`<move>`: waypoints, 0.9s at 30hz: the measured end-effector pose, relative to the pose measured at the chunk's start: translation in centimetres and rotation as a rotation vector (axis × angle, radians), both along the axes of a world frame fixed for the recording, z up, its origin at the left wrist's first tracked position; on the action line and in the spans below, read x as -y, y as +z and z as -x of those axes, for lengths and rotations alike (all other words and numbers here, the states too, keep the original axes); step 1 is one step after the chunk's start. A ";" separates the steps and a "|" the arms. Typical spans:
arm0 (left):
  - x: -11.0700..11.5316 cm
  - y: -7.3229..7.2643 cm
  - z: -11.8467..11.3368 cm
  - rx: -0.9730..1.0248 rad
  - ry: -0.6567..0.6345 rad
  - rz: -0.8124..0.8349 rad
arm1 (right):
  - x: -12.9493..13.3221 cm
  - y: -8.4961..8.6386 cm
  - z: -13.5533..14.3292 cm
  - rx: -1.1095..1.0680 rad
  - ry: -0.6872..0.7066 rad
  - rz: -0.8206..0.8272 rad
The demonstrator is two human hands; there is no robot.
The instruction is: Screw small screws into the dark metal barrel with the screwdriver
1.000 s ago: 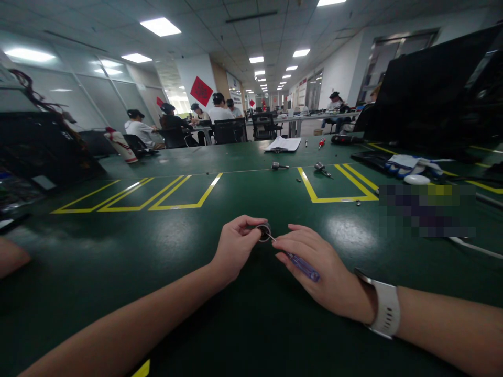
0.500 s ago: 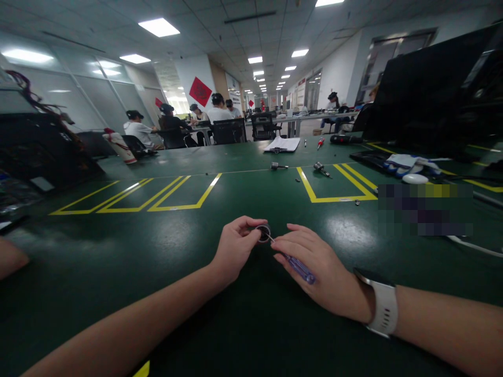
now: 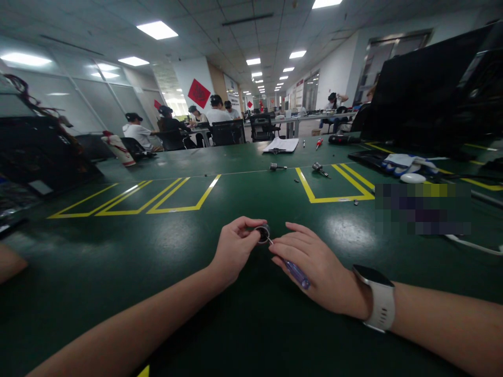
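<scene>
Between the thumb and fingers of my left hand [image 3: 234,246] is a small round metal part [image 3: 266,230] with a ring-shaped rim and a dark hollow inside. My right hand [image 3: 310,267] is closed on a screwdriver [image 3: 297,274] with a clear purple handle. The thin shaft slants up and left, its end at the ring's opening; how deep the tip sits is hidden. Both hands are just above the green tabletop [image 3: 188,293].
Farther off lie two metal parts with shafts, one left [image 3: 277,166] and one right [image 3: 320,169], plus small loose pieces. A clipboard [image 3: 281,145], a red screwdriver [image 3: 319,143] and gloves [image 3: 408,163] lie beyond. Another person's arm [image 3: 11,263] rests at the left edge.
The screwdriver handle has shifted slightly left and down with my right hand. My left hand keeps the same hold on the ring-shaped part.
</scene>
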State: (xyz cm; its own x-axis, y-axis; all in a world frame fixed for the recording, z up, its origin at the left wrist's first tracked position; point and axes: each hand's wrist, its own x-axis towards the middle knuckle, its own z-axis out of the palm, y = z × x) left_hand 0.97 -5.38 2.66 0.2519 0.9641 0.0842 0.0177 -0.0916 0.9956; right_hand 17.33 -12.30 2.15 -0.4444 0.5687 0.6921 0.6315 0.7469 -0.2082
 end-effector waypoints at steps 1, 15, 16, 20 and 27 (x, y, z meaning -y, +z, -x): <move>0.0 0.0 0.0 -0.002 0.005 0.005 | 0.0 0.0 0.0 -0.006 0.000 -0.002; -3.5 -0.7 1.6 -0.153 -0.088 -0.110 | -0.3 1.2 -0.5 -0.220 -0.041 0.167; -4.0 -0.8 1.7 -0.188 -0.078 -0.147 | -0.6 1.4 -0.5 -0.244 -0.055 0.193; -6.1 -1.3 2.0 -0.346 -0.039 -0.336 | -2.3 2.0 -0.4 -0.369 -0.098 0.350; -8.2 -1.1 1.5 -0.445 -0.069 -0.557 | -5.9 1.9 0.6 -0.877 0.036 0.627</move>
State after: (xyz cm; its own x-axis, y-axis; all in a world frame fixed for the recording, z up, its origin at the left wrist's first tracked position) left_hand -0.55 2.81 1.58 0.4357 0.7885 0.4341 0.3875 -0.5996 0.7002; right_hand 16.74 -6.40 4.01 0.0414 0.9292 0.3671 0.0561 0.3647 -0.9294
